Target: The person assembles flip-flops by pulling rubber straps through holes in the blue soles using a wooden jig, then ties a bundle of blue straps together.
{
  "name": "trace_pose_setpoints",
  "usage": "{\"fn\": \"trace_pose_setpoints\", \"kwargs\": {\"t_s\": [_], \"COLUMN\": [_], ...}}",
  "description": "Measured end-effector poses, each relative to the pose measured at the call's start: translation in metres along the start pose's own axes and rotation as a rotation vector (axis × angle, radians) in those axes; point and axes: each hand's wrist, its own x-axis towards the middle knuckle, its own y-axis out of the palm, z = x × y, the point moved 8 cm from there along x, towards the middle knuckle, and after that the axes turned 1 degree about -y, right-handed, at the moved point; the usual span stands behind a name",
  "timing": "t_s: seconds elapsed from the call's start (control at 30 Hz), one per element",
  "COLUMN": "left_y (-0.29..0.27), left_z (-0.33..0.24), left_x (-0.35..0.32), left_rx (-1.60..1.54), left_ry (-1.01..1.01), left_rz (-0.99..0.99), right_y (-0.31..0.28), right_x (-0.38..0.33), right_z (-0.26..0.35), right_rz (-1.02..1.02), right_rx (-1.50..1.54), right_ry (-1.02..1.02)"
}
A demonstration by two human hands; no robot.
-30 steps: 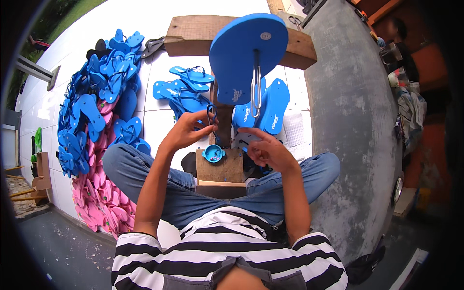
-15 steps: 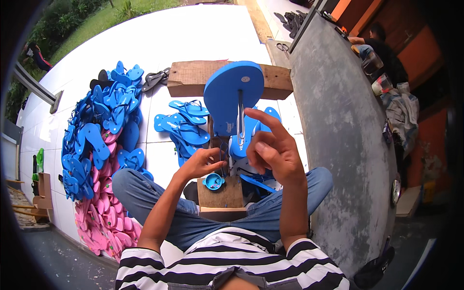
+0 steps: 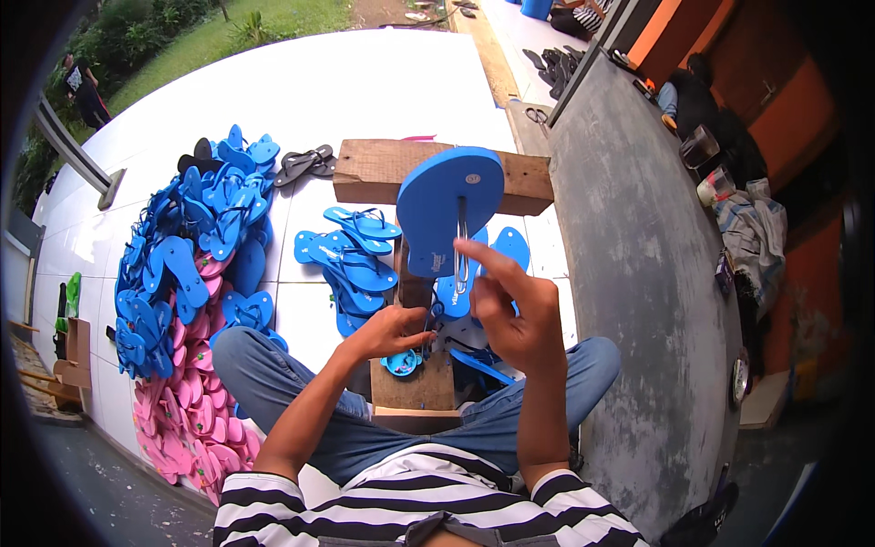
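Note:
A blue flip-flop sole (image 3: 437, 196) stands toes up at the wooden stand, with a slim metal rod (image 3: 462, 242) running along its face. At the rod, my right hand (image 3: 524, 314) has its index finger stretched out against or very near it, the other fingers curled around nothing visible. Lower down, my left hand (image 3: 392, 333) is closed in a pinch beside a small blue cup (image 3: 401, 362) of tiny bits. By its fingertips a thin dark loop (image 3: 437, 310) shows, perhaps a strap; what the fingers hold is too small to make out.
A wooden crossbeam (image 3: 365, 173) sits behind the sole. Blue flip-flops (image 3: 346, 260) lie near it, with a large heap of blue ones (image 3: 173, 264) and pink ones (image 3: 196, 401) at left. A grey ledge (image 3: 647, 246) runs along the right. Other people are in the background.
The view has shifted, so the stand and sole sit lower in it. My right index finger has straightened and come to the rod. My left hand stays by the cup.

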Motion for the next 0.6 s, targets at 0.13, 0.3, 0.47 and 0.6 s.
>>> {"fn": "trace_pose_setpoints", "kwargs": {"t_s": [0.13, 0.3, 0.47, 0.6], "left_y": [0.008, 0.016, 0.020, 0.018], "left_z": [0.007, 0.002, 0.009, 0.001], "left_x": [0.003, 0.001, 0.001, 0.005], "left_rx": [0.019, 0.037, 0.068, 0.111], "left_ry": [-0.046, -0.017, -0.012, 0.022], "left_rz": [0.074, 0.088, 0.088, 0.078], "right_y": [0.005, 0.008, 0.017, 0.013], "right_x": [0.013, -0.004, -0.019, -0.037], "right_z": [-0.002, -0.004, -0.001, -0.020], "right_rz": [0.087, -0.001, -0.077, -0.239], "right_rx": [-0.098, 0.041, 0.211, 0.371], "right_ry": [0.129, 0.085, -0.099, -0.012]}}
